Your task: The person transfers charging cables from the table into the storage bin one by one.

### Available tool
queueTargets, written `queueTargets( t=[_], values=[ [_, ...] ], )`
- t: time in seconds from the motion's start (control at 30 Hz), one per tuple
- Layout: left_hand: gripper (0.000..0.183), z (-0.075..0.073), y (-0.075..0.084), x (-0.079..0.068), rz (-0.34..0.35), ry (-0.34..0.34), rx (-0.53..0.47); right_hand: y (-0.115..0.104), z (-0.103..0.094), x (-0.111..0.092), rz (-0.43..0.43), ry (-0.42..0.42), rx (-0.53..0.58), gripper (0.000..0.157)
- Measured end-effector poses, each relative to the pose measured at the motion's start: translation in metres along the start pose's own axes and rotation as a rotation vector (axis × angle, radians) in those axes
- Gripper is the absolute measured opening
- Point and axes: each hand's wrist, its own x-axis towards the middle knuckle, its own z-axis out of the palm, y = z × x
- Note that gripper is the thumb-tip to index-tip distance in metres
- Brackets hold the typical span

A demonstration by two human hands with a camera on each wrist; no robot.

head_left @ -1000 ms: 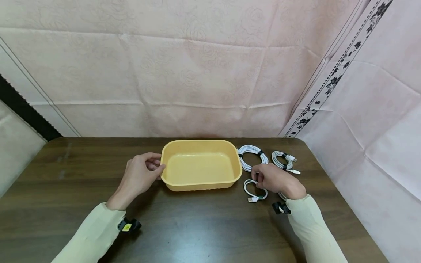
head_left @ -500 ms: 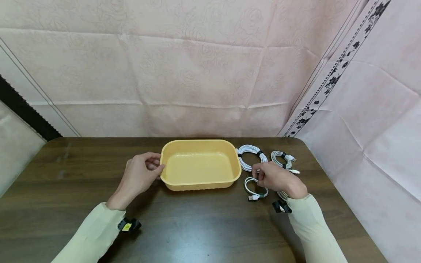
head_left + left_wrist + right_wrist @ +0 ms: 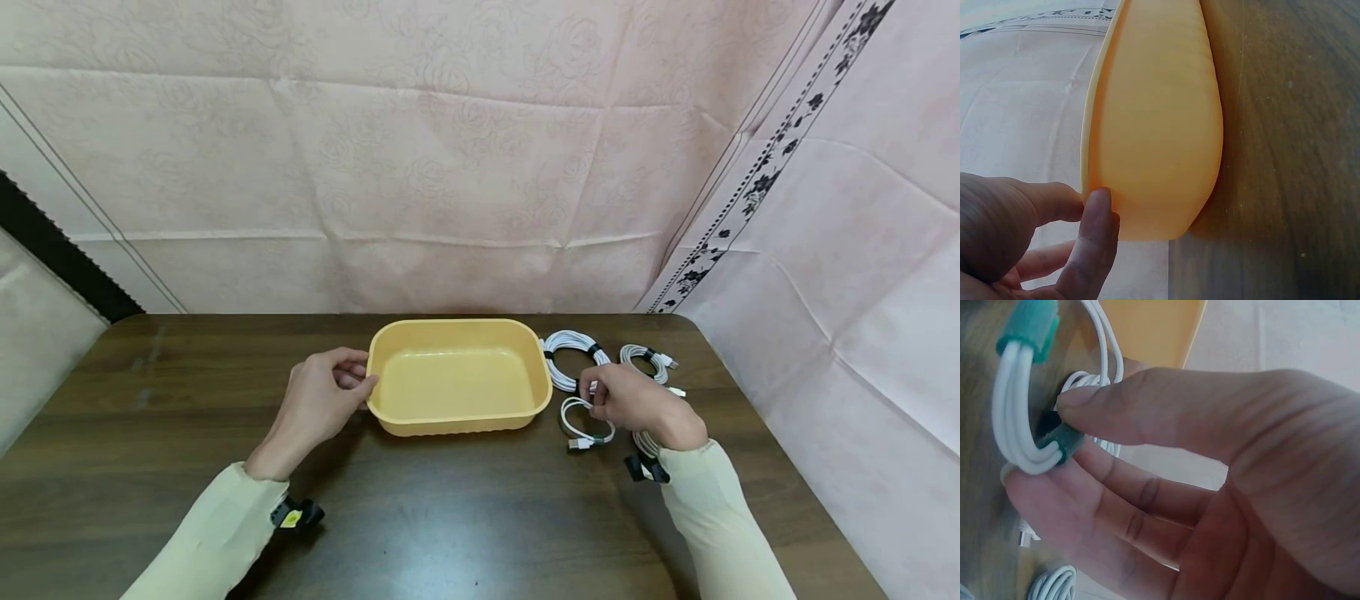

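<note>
A yellow plastic basin (image 3: 457, 387) stands on the wooden table. My left hand (image 3: 318, 404) pinches its left rim between thumb and fingers, and the left wrist view shows the thumb (image 3: 1097, 212) against the wall. To the right of the basin, my right hand (image 3: 637, 404) pinches a small coiled white USB cable (image 3: 582, 443). Seen from the right wrist, thumb and fingers grip the cable loop (image 3: 1013, 419) at one green tie (image 3: 1067, 442). A second green tie (image 3: 1030, 328) shows farther along the loop.
A larger white cable coil (image 3: 558, 379) with black ties lies close to the basin's right side. Behind my right hand is another white coil (image 3: 628, 357) with its plugs out. One more coil (image 3: 645, 443) is partly hidden by the right wrist. Patterned cloth (image 3: 450, 192) hangs behind the table.
My right hand has shifted slightly right and away from me, and the small USB cable loop has moved with it. The left hand and the basin keep their place.
</note>
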Motion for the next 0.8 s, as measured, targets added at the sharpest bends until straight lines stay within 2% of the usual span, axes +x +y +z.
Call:
queueTargets(
  t=[0.43, 0.8],
  values=[
    [0.037, 0.000, 0.001, 0.000, -0.011, -0.018, -0.017, 0.000, -0.011, -0.003, -0.004, 0.055, -0.058, 0.020],
    [0.037, 0.000, 0.002, 0.000, -0.026, -0.027, -0.011, -0.003, -0.014, -0.003, -0.001, 0.072, -0.045, 0.024]
  ],
)
